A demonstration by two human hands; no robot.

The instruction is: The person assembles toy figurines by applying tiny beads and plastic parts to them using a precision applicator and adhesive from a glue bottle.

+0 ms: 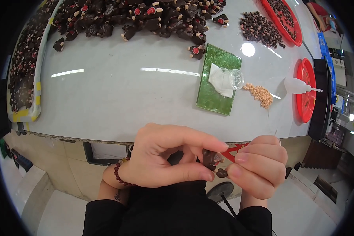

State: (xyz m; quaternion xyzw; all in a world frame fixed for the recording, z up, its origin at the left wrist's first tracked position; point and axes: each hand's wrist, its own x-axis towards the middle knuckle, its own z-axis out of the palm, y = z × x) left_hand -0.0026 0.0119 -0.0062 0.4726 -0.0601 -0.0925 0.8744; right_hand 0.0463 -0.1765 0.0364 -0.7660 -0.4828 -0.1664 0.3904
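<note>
While reading the head view, find the figure [209,160] toward 5 o'clock from centre, in the left hand [155,159], clear of the table [126,104]. Note there a thumb and forefinger parted by about the figure's width and gripping it. In the right hand [261,167], at 3 o'clock from the figure, see fingertips pinched nearly together on a small dark piece [222,173], held at 4 o'clock just beside the figure; cannot tell for sure whether touching. Probably best to hold the figure steady under light pressure, in case of a soft body, and to move only the right fingertips. Turn the join toward the eyes. Better to work well apart from the grains [261,96] at 1 o'clock and the green block [216,107] at 12.
</note>
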